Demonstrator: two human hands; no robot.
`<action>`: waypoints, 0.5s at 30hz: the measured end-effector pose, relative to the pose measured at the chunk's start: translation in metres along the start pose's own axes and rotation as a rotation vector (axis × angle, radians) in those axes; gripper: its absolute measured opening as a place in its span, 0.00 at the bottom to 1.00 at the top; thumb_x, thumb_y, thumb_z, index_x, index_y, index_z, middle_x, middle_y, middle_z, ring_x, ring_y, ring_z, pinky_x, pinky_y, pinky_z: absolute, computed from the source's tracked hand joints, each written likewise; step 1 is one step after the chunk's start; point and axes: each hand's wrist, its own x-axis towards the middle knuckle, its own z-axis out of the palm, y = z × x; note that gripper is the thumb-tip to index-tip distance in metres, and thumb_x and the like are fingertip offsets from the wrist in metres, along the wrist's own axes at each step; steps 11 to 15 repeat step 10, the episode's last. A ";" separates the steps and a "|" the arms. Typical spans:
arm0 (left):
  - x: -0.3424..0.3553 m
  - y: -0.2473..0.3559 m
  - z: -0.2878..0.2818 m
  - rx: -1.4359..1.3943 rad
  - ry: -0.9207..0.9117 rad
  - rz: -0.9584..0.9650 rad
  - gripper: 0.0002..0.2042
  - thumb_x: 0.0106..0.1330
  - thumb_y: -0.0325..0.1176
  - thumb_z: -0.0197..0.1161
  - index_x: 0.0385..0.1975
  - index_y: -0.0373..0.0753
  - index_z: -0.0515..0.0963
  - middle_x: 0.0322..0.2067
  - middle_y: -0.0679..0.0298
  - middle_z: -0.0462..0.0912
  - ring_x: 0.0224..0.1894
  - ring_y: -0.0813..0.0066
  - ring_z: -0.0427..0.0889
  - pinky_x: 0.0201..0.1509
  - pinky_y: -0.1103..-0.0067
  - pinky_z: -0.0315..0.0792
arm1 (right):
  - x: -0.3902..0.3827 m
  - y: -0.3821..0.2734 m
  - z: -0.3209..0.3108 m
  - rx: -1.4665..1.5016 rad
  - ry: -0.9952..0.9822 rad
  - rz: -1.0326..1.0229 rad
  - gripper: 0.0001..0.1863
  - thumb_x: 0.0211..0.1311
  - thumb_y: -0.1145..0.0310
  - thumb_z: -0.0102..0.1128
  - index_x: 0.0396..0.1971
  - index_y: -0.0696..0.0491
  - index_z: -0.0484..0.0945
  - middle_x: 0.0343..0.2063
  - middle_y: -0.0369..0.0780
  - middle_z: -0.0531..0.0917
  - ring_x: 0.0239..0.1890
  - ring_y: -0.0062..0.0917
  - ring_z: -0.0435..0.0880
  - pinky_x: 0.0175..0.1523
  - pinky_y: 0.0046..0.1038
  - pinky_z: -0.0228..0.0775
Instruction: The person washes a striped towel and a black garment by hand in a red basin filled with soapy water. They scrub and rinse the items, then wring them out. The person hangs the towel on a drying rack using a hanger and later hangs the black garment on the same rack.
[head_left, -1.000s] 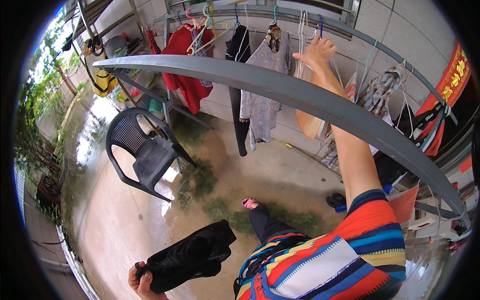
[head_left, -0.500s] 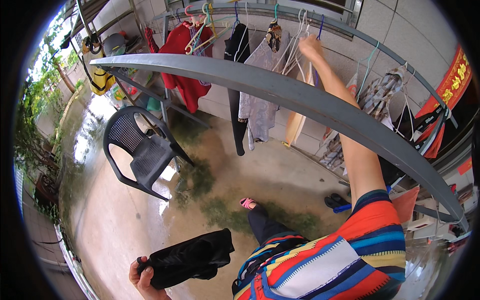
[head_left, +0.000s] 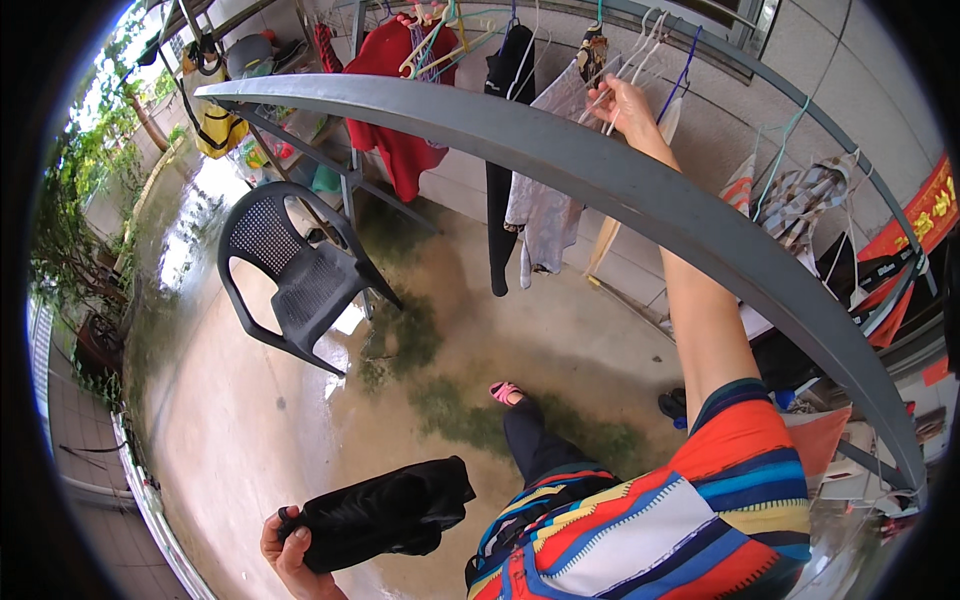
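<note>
My left hand (head_left: 288, 558), low in the picture, is closed on one end of a black garment (head_left: 390, 515), which stretches off to the right in folds; its exact kind does not show. Across the grey rack's front bar, my raised right hand (head_left: 630, 108) has its fingers closed round white wire hangers (head_left: 645, 52) on the back rail. Just left of those fingers hang a pale grey patterned garment (head_left: 548, 195) and a dark one with long narrow legs (head_left: 500, 180). A blue hanger (head_left: 685, 75) is close by on the right.
The thick grey front bar (head_left: 480, 145) of the rack curves across the view over my right forearm. A black plastic chair (head_left: 300, 280) stands on the wet concrete floor (head_left: 240, 400). Red clothing (head_left: 395, 120) hangs at left, checked clothing (head_left: 810, 200) at right.
My right hand has come lower and nearer, with its fingers turned leftward on the white hangers. The view has shifted a little. My left hand still holds the black garment.
</note>
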 end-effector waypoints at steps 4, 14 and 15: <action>0.006 -0.002 -0.001 -0.002 -0.083 0.011 0.17 0.38 0.23 0.63 0.33 0.37 0.78 0.34 0.60 0.79 0.32 0.66 0.80 0.39 0.71 0.79 | -0.003 -0.015 0.015 -0.213 0.129 -0.111 0.09 0.59 0.70 0.45 0.24 0.61 0.68 0.12 0.40 0.70 0.07 0.26 0.69 0.09 0.26 0.62; 0.013 -0.016 -0.016 -0.049 -0.121 0.047 0.17 0.39 0.22 0.63 0.35 0.37 0.78 0.35 0.60 0.80 0.33 0.65 0.81 0.40 0.70 0.79 | -0.010 -0.060 0.049 -0.275 0.201 -0.114 0.07 0.52 0.78 0.43 0.29 0.66 0.68 0.13 0.50 0.72 0.08 0.32 0.72 0.08 0.29 0.60; 0.013 -0.016 -0.016 -0.049 -0.121 0.047 0.17 0.39 0.22 0.63 0.35 0.37 0.78 0.35 0.60 0.80 0.33 0.65 0.81 0.40 0.70 0.79 | -0.010 -0.060 0.049 -0.275 0.201 -0.114 0.07 0.52 0.78 0.43 0.29 0.66 0.68 0.13 0.50 0.72 0.08 0.32 0.72 0.08 0.29 0.60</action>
